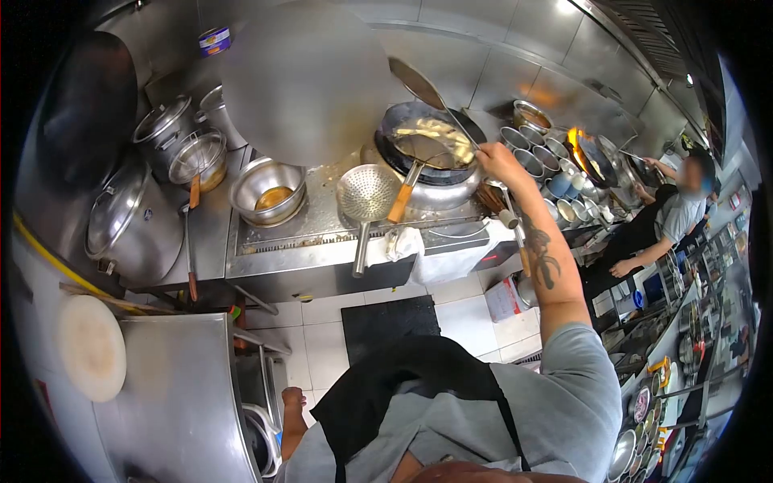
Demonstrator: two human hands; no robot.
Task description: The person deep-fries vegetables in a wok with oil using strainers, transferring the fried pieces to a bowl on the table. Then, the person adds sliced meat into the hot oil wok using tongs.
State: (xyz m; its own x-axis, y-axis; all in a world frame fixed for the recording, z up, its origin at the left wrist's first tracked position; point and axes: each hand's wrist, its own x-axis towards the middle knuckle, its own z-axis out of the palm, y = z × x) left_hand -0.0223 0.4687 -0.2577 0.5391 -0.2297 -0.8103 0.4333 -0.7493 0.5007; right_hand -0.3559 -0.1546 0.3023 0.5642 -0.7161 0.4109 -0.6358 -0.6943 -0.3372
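Observation:
My right hand [501, 163] is closed round the handle of a long-handled ladle [415, 83], whose dark, wide head is raised above the far rim of the wok. Pale strips of food [435, 129] lie in the black wok [400, 119] on the stove. A wire strainer [400, 203] with a wooden handle rests across the wok's near side. To its left, a perforated metal skimmer [368, 191] lies with its handle over the stove's edge. My left hand [294, 397] hangs low at my side, fingers curled, with nothing visible in it.
A steel bowl [269, 193] with brownish liquid stands left on the stove. Large lidded pots [133, 225] are farther left. Metal containers [531, 145] stand to the right. Beyond, flames [576, 149] rise by another wok, where a person [656, 217] in a dark apron works.

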